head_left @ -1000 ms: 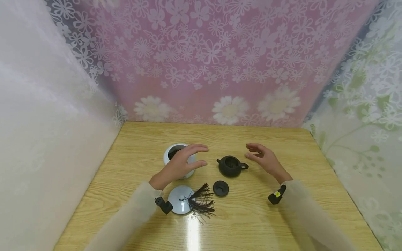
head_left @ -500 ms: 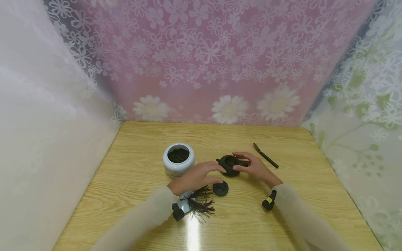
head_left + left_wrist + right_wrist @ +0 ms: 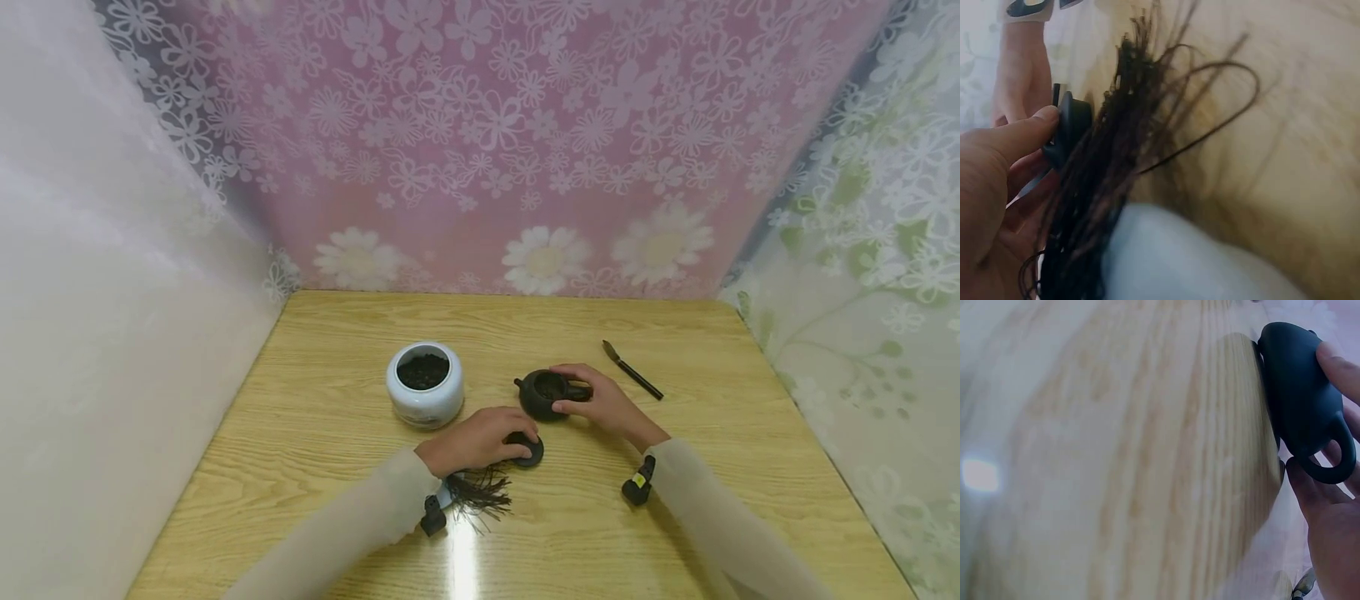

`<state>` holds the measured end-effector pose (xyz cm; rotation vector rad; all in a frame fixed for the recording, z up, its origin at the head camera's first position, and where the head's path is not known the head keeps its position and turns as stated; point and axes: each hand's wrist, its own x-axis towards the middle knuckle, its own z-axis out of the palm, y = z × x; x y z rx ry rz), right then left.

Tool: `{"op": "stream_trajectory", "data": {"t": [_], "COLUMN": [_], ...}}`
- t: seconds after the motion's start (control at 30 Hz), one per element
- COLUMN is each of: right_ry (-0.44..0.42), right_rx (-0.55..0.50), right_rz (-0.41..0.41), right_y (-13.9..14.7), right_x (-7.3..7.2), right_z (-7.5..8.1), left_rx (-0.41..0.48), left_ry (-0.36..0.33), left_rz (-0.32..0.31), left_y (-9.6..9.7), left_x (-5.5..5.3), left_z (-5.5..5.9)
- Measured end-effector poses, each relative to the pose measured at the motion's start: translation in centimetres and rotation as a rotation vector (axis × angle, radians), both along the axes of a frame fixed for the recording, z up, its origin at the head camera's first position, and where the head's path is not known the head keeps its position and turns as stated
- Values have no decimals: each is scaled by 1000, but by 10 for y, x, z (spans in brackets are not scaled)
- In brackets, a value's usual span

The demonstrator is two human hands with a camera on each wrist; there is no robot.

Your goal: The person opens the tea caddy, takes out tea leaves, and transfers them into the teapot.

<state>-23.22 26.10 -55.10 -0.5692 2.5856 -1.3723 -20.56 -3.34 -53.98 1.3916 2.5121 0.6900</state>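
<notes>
A small black teapot (image 3: 538,407) stands uncovered in the head view, some dark matter inside. My right hand (image 3: 604,404) holds it at the handle side, thumb on the near side and fingers on the far side; the right wrist view shows the teapot (image 3: 1300,387) with its loop handle between them. Just in front of the teapot, my left hand (image 3: 476,439) pinches a round black teapot lid (image 3: 535,451) between thumb and fingers. In the left wrist view that lid (image 3: 1075,125) is partly hidden behind dark strands (image 3: 1107,150).
Left of the teapot sits a white jar (image 3: 426,407) of dark loose tea leaves. Its pale lid (image 3: 447,497), tufted with dark strands (image 3: 483,493), lies under my left wrist. A slim dark tool (image 3: 636,375) with a tapered tip lies at the right.
My right hand has come left onto the teapot, uncovering the slim tool. My left hand has moved from over the jar down and right to the black lid, and now pinches it.
</notes>
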Motion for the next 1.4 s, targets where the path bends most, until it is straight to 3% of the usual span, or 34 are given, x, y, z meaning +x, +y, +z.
{"op": "stream_trajectory", "data": {"t": [0.27, 0.43, 0.57, 0.7, 0.8, 1.07, 1.4], "right_ry": [-7, -6, -12, -18, -20, -33, -36], "right_rx": [-7, -6, -4, -15, -21, -57, -45], "right_rz": [14, 18, 16, 20, 24, 34, 25], "right_y": [0, 0, 0, 0, 0, 0, 3], "right_x": [0, 0, 0, 0, -1, -1, -1], "right_z": [1, 1, 2, 1, 1, 1, -1], "left_rx": [38, 116, 199, 262, 288, 274, 250], "left_ry": [-35, -18, -21, -73, -92, -24, -10], "left_rz": [56, 96, 133, 177, 213, 251, 275], "left_y": [2, 2, 4, 7, 12, 30, 44], "left_x": [2, -6, -14, -20, -26, -43, -51], "left_z": [0, -4, 6, 23, 30, 31, 25]}}
